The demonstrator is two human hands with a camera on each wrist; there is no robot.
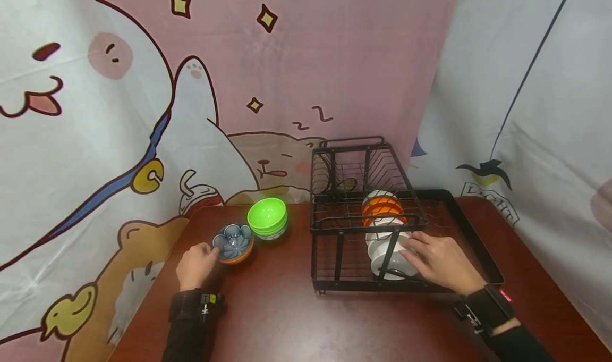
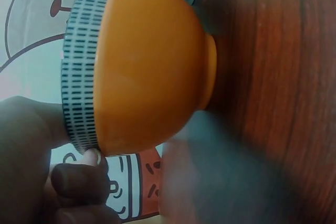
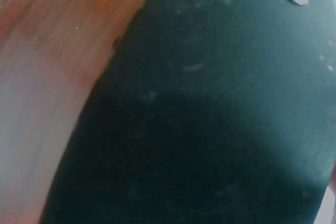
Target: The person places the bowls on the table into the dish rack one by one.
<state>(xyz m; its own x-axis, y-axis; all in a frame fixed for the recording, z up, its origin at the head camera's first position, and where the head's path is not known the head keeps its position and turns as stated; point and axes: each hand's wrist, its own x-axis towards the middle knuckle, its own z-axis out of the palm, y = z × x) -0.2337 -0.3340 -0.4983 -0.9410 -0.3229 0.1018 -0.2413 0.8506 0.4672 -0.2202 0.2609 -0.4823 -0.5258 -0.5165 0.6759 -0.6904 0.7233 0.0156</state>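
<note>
At the left, a blue-grey petal-patterned bowl (image 1: 234,243) sits in an orange bowl (image 2: 152,66). My left hand (image 1: 195,266) pinches the patterned bowl's rim at its near left side. The left wrist view shows a dashed band above the smooth orange wall, with fingertips at the rim. Inside the lower tier of a black dish rack (image 1: 339,285), a white bowl (image 1: 393,262) stands on its side. My right hand (image 1: 442,261) reaches in from the right and grips that bowl's edge with thumb and fingers. Only a dark surface and tabletop fill the right wrist view.
Stacked green bowls (image 1: 268,216) rest on a patterned one beside the left hand's bowls. Behind the white bowl, orange bowls (image 1: 382,208) and more white ones stand in a row. The rack's upper basket (image 1: 368,224) overhangs them. A black tray (image 1: 478,240) extends rightward; a printed curtain (image 1: 334,59) hangs behind.
</note>
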